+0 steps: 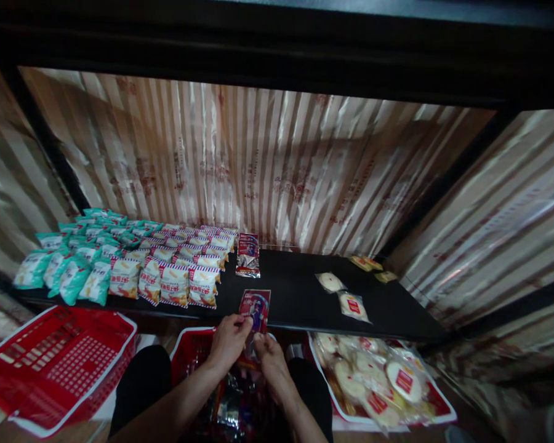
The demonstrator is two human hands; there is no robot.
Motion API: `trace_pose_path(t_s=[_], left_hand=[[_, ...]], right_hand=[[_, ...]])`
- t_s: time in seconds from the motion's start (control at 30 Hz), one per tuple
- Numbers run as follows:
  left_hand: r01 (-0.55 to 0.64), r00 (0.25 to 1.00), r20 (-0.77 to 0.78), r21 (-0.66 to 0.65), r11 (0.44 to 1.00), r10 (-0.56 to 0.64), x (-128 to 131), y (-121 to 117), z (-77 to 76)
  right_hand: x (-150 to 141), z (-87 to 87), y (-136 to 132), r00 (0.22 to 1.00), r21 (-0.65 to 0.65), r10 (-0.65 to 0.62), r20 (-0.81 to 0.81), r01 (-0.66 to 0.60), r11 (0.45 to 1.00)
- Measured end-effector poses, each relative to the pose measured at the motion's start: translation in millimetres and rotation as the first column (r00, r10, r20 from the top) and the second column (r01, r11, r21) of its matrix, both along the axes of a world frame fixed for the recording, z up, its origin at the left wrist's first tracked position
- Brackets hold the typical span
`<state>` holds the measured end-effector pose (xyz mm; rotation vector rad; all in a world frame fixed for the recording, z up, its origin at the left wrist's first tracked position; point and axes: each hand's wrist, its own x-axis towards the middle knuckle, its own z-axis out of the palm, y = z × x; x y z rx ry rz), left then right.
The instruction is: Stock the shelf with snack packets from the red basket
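Between my two hands I hold up a dark red and purple snack packet [256, 306], just in front of the shelf's front edge. My left hand [231, 338] pinches its left side, with the thumb on the front. Lower on the right side, my right hand [268, 357] grips the same packet. Below them a red basket [184, 344] between my knees contains dark shiny packets [228, 400]. On the black shelf [286, 289] a similar red packet [248, 255] lies at the back, beside the rows of white and orange snack bags [170, 280].
Teal snack bags [80, 271] fill the shelf's left end. Two round white packaged items [331, 282] and some yellow packets [365, 263] lie to the right. A red basket [60, 369] stands at left, another basket [443, 409] of round packs at right. A dark beam [277, 55] crosses overhead.
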<state>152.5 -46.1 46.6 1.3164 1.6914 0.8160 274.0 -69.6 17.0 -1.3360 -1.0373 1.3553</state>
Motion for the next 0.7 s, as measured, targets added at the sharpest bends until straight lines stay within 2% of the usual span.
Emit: trace_pose_path(t_s=[0.1,0.23,0.37,0.47,0.57,0.63,0.7], left_hand=[[-0.07,0.996,0.053,-0.092,0.993,0.075,-2.4,5.5,-8.4],[-0.037,0.944,0.307,-0.258,0.966,0.118,-2.3,11.5,-15.2],[-0.043,0.928,0.35,-0.24,0.97,0.128,4.0,25.6,-28.1],[-0.099,0.933,0.321,-0.21,0.973,0.164,8.9,42.5,-42.8],[-0.142,0.942,0.278,-0.174,0.975,0.187,11.1,60.8,-53.6],[-0.161,0.967,0.183,-0.106,0.981,0.178,11.3,72.7,-53.9],[-0.156,0.987,0.028,-0.032,0.987,0.157,11.7,84.7,-48.0]], right_hand=[[6.0,-1.5,11.4,0.982,-0.102,-0.036,-0.183,0.017,0.995],[13.7,4.1,31.1,0.954,-0.205,-0.074,-0.291,0.013,0.979],[16.9,6.7,51.8,0.957,-0.196,-0.036,-0.287,-0.021,0.98],[17.0,2.6,67.3,0.975,-0.134,-0.027,-0.221,-0.002,0.991],[16.7,-5.2,83.7,0.996,-0.046,-0.075,-0.045,0.073,0.996],[16.0,-9.6,96.0,0.989,0.006,-0.127,0.081,0.127,0.992],[14.5,-11.6,109.7,0.969,0.046,-0.171,0.179,0.165,0.985]])
